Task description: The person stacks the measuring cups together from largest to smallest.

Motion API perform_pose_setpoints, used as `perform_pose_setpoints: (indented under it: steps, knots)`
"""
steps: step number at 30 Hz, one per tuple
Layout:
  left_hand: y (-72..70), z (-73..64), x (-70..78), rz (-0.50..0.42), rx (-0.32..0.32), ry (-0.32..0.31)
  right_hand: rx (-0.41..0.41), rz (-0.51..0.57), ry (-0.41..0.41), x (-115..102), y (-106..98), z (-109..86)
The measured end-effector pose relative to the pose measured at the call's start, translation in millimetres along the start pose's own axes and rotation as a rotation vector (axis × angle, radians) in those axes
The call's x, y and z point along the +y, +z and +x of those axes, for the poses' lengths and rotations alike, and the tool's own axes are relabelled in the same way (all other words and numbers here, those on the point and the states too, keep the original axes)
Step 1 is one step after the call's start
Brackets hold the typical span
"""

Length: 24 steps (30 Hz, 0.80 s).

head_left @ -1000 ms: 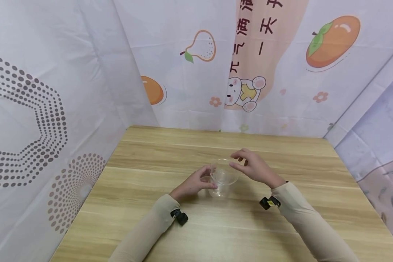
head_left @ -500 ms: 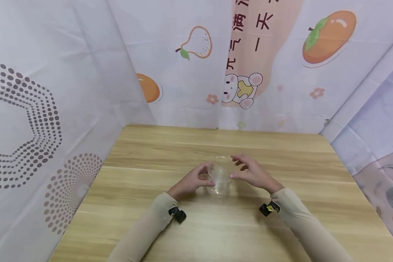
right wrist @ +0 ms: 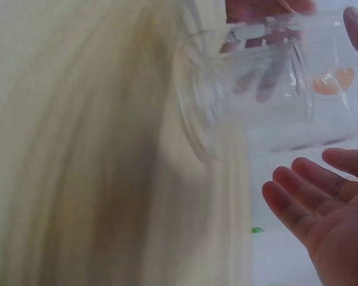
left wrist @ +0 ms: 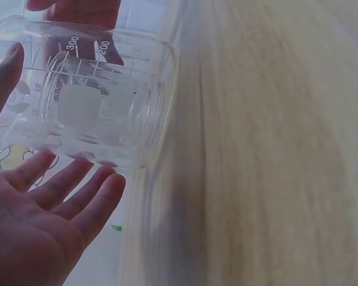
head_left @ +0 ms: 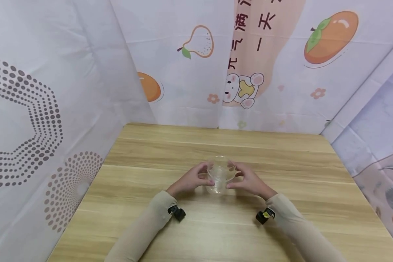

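Note:
A clear glass beaker [head_left: 221, 185] stands upright on the table between both hands. Its white scale marks, such as 300 and 200, show in the left wrist view. Inside it there appears to be a smaller clear glass beaker [right wrist: 256, 101]. My left hand [head_left: 190, 179] holds the outer beaker from the left, thumb in front and fingertips at the wall behind. On the other side, my right hand [head_left: 251, 181] stays close with its thumb and fingers spread around the wall. In the right wrist view its lower fingers look slightly apart from the glass.
The wood-grain table [head_left: 196, 233] spreads out on all sides of the beaker. A white printed curtain [head_left: 183, 91] hangs along the table's back edge, and more cloth hangs at the left [head_left: 95, 120] and right. A small black camera sits on each wrist.
My right hand has come down from beside the rim to the beaker's right side, with its fingers closer to the wall. The left hand keeps its hold on the beaker.

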<state>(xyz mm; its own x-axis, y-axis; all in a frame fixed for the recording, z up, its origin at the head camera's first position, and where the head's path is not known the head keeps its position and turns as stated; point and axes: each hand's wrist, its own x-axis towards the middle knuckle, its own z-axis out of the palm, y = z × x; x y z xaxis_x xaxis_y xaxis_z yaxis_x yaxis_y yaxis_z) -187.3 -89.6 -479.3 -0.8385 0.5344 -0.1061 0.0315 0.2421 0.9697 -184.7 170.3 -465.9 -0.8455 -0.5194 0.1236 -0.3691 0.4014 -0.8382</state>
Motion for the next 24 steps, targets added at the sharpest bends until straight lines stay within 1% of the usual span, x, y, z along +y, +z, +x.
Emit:
perform_pose_setpoints:
  steps: [4, 8, 11, 18, 24]
  knots:
    - [0.6, 0.8, -0.8, 0.011, 0.008, 0.014, 0.008, 0.034, 0.019, 3, 7, -0.6]
    - [1.7, 0.5, -2.0, 0.016, 0.016, 0.031, 0.014, 0.076, 0.02, 5, 13, 0.0]
    - [2.9, -0.2, -1.8, 0.027, 0.022, 0.032, 0.023, 0.097, 0.016, 6, 16, -0.4]
    - [4.7, -1.6, -3.5, 0.034, 0.029, 0.014, 0.041, 0.087, 0.026, 5, 19, -2.6]
    - [3.2, -2.2, -1.8, 0.055, 0.037, 0.019, 0.046, 0.096, 0.045, 2, 20, -1.9]
